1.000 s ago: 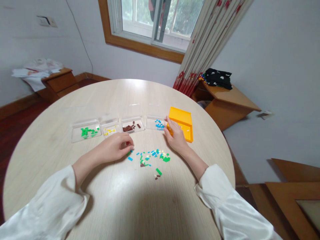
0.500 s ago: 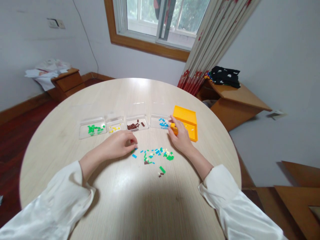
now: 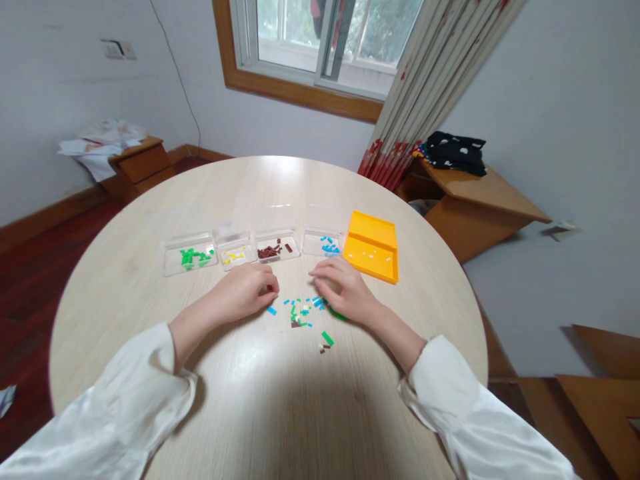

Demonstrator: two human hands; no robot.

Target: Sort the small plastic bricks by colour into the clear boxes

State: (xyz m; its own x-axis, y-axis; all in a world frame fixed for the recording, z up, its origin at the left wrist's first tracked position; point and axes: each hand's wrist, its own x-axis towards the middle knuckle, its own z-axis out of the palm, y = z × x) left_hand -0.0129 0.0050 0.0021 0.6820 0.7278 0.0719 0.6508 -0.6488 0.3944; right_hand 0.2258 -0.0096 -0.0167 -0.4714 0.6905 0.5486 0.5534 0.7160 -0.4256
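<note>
My left hand (image 3: 245,291) rests on the table with its fingers curled and pressed together. Whatever is between its fingertips is too small or hidden to make out. A blue brick (image 3: 271,311) lies just under its thumb. My right hand (image 3: 347,288) is over the right part of a loose pile of small building bricks (image 3: 300,311), thumb and fingers apart, with nothing visible in it. It covers some of the pile's bricks. Closer to me lie a green brick (image 3: 327,338) and a few tiny brown and cream bricks (image 3: 324,347).
Behind the hands stand clear boxes with green bricks (image 3: 194,257), yellow bricks (image 3: 233,255), brown bricks (image 3: 270,251) and blue bricks (image 3: 330,247). At their right is an open orange case (image 3: 373,230) with a few whitish bricks inside. All stand on a round wooden table (image 3: 240,400).
My right hand has moved left and nearer, from the orange case to above the loose bricks. My left hand has stayed almost in place. The view has shifted slightly.
</note>
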